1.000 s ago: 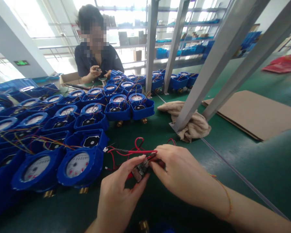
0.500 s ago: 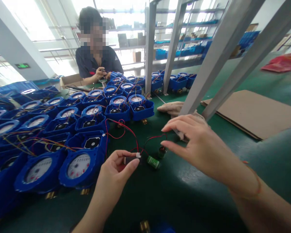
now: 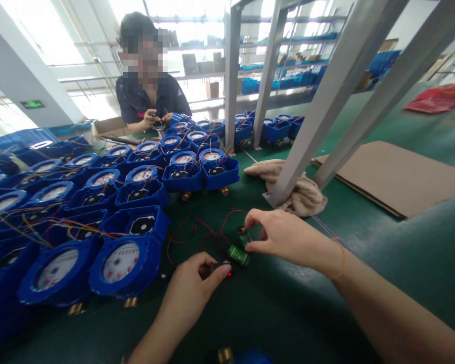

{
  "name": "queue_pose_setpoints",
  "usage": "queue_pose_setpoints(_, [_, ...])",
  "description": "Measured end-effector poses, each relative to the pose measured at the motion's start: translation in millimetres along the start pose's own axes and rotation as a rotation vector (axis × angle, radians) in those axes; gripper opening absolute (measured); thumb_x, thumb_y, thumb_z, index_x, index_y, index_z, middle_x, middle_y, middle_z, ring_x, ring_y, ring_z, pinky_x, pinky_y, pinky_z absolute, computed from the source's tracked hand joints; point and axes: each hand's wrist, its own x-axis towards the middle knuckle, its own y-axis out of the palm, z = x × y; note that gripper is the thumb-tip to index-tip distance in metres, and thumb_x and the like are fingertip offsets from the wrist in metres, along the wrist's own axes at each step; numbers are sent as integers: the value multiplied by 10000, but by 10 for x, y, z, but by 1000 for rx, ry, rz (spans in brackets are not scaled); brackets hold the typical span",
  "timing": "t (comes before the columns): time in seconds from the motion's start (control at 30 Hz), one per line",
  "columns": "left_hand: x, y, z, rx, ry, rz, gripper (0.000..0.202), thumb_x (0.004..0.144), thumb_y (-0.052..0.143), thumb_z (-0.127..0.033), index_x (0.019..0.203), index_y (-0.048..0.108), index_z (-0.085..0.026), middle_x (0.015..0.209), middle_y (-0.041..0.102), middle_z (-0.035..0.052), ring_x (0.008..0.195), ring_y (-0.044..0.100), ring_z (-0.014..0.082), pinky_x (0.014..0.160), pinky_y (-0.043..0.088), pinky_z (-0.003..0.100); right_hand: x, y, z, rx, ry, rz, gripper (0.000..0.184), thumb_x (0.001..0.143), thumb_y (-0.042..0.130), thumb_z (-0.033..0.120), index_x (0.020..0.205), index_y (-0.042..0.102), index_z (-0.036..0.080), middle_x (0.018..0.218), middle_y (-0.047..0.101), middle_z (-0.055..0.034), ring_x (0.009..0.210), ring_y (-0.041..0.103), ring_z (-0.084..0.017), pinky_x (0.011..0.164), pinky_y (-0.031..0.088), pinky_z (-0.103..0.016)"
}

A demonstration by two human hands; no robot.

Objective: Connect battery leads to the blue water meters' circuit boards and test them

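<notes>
My left hand (image 3: 199, 278) pinches a small dark box (image 3: 220, 266) between thumb and fingers; a red light glows at its end. My right hand (image 3: 284, 237) has its thumb and fingertips closed about a small green battery (image 3: 244, 236), which stands tilted with its dark end up. A second green battery (image 3: 238, 255) lies on the green table just below it. Thin red wires (image 3: 216, 233) loop over the table between the hands and the meters. A blue water meter (image 3: 122, 260) with a white dial stands left of my left hand.
Rows of blue meters (image 3: 140, 174) with loose wires fill the left side. Grey metal posts (image 3: 299, 146) rise from the table, a beige cloth (image 3: 305, 194) at their foot. Flat cardboard (image 3: 398, 174) lies at right. A co-worker (image 3: 151, 96) sits opposite, hands busy.
My right hand has come down and left, from above the batteries onto one of them. The left hand has lowered slightly with the box, where a red light now shows; the wires lie lower.
</notes>
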Motion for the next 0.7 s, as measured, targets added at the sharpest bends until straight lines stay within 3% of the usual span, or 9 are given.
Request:
queue_pose_setpoints(0.1, [-35,-48,-41,211,52,-8,294,830,627,-502,793,714,-223,833,638,12,754,606,208,670,394,323,80,141,-24,102,-38,-15,337,812,728,296,1121,631,206,1039,715,-34,808,667,-181,677,459,-263])
queue_pose_setpoints(0.27, [-49,-83,-55,277,70,-20,232,815,656,-473,902,732,-271,829,649,-5,693,595,189,619,375,297,148,272,-42,48,-80,-2,149,905,605,277,1010,697,225,937,707,-26,840,654,-193,731,459,-289])
queue_pose_setpoints(0.37, [-26,-85,-23,213,69,-42,204,791,683,-420,890,717,-244,804,668,0,658,595,180,613,393,290,89,247,20,27,-101,-47,223,850,690,385,989,699,211,1024,653,-55,973,626,-231,810,465,-319])
queue_pose_setpoints(0.47, [-3,-90,10,141,108,-44,168,784,684,-370,872,734,-236,832,674,9,658,595,174,611,417,292,16,247,129,-40,-96,-22,385,735,786,448,1007,681,196,1053,604,-65,950,629,-250,747,479,-317])
queue_pose_setpoints(0.53, [9,-98,25,101,128,-47,170,777,687,-351,886,751,-238,855,678,17,689,605,184,626,443,299,-13,281,209,-130,-92,16,397,717,797,392,1030,668,185,1042,613,-68,881,654,-249,668,478,-305])
queue_pose_setpoints(0.7, [35,-135,24,50,132,-26,199,783,689,-348,916,772,-226,934,702,55,792,648,218,704,500,332,-3,335,279,-346,-18,-6,167,778,624,177,923,690,128,941,671,-102,781,701,-274,571,463,-313])
